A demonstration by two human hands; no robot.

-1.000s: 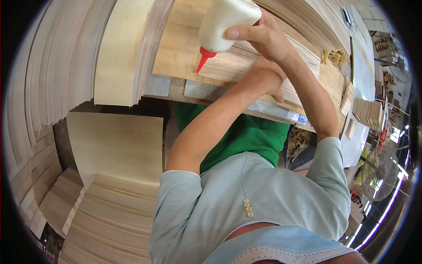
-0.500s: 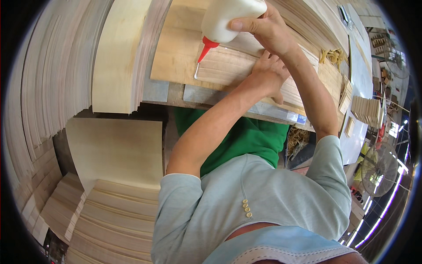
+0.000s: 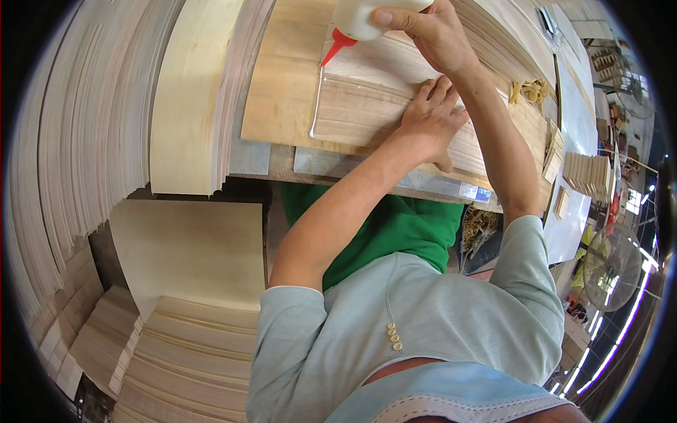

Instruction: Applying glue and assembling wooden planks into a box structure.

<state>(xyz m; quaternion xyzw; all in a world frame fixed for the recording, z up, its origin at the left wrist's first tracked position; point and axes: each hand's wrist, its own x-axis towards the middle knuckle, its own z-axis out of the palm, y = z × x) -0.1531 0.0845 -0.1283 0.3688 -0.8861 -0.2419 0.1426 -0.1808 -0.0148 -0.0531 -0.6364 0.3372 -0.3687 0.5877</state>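
Grips white bottle [image 3: 367, 20] in R hand [image 3: 438, 39], tipped nozzle-down, w/ thumb laid on near side & fingers curled round back; can't quite tell exact set of far fingers, partly hidden behind bottle near top edge of view. Holds bottle over L end of wood panel [image 3: 360, 109], upper-middle of view. Points red nozzle [image 3: 338, 48] down & L, w/ tip right at upper end of white bead [image 3: 316, 106]. Has white bead along L edge of panel, down to near corner.

Lays L hand [image 3: 429, 121] palm-down on panel, to R of bead, w/ fingers slightly spread & thumb toward near edge. Stretches L forearm [image 3: 345, 204] across that near edge. Reaches R forearm [image 3: 506, 144] up just beside L fingertips.

Has panel flat on larger base board [image 3: 277, 99], w/ bare part of board showing on L. Has metal strip [image 3: 331, 163] along near side, below board. Has pale plank [image 3: 189, 99] & tall stack of thin sheets [image 3: 84, 120] farther L. Has yellowish shavings [image 3: 530, 92] up near R end, then grey-blue tabletop [image 3: 578, 130] w/ small wood stack [image 3: 587, 178] on it. Has fan [image 3: 612, 271] at far R. Wears lt-grey shirt [image 3: 451, 303] & blue mask [image 3: 451, 395].
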